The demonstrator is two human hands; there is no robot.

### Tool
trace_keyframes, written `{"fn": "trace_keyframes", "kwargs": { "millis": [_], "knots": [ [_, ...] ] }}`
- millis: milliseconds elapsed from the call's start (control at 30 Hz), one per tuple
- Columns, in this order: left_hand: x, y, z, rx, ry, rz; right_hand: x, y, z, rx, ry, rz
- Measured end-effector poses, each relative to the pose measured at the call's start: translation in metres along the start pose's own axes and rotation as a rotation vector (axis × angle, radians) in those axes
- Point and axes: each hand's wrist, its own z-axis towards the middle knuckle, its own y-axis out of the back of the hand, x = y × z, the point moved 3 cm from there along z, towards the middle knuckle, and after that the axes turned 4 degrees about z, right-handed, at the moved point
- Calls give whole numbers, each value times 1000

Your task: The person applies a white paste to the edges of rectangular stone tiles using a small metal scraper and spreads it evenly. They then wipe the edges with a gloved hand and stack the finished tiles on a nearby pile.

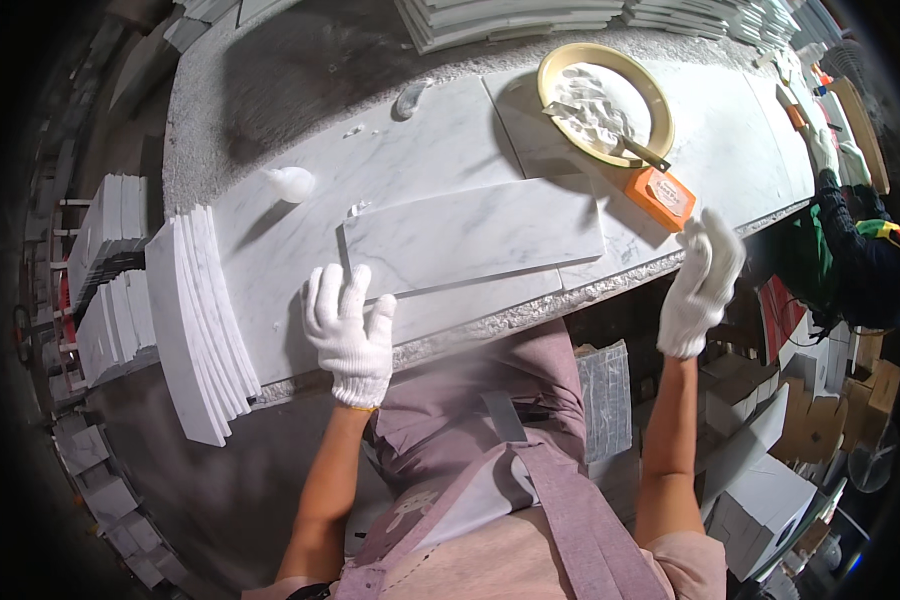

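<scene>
A long white marble tile with grey veins lies flat on the pale marble-topped bench. My left hand, in a white knit glove, is at the tile's near left corner, fingers spread and holding nothing. Off the bench's near edge, my gloved right hand is raised beside the orange box, its fingers stretched out and nothing visible in them. Behind that box stands a cream bowl of white paste or powder. A putty knife rests in it, its handle over the rim.
A small white bottle stands left of the tile. Thin white tiles lean in a row at the bench's left end; more stacked slabs lie at the back. A person is at far right, near cardboard boxes.
</scene>
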Motion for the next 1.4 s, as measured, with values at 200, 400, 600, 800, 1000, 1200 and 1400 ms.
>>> {"fn": "trace_keyframes", "kwargs": {
  "millis": [200, 400, 600, 800, 1000, 1200, 1400],
  "knots": [
    [6, -2, -8, 17, -21, 21, -12, -34, 68, 362, 21, -300],
    [2, -5, -5, 38, -44, 71, -16, -52, 90, 486, 29, -318],
    [1, -7, -5, 50, -50, 80, -22, -47, 77, 437, -437, 98],
    [1, -6, -6, 57, -42, 69, -23, -78, 66, 481, -398, 141],
    [1, -7, -6, 47, -54, 70, -23, -87, 65, 473, -560, 206],
    [2, -8, -6, 68, -28, 77, -21, -89, 61, 425, -653, 327],
    [1, -6, -5, 52, -31, 67, -31, -85, 57, 407, -767, 414]
  ]
}}
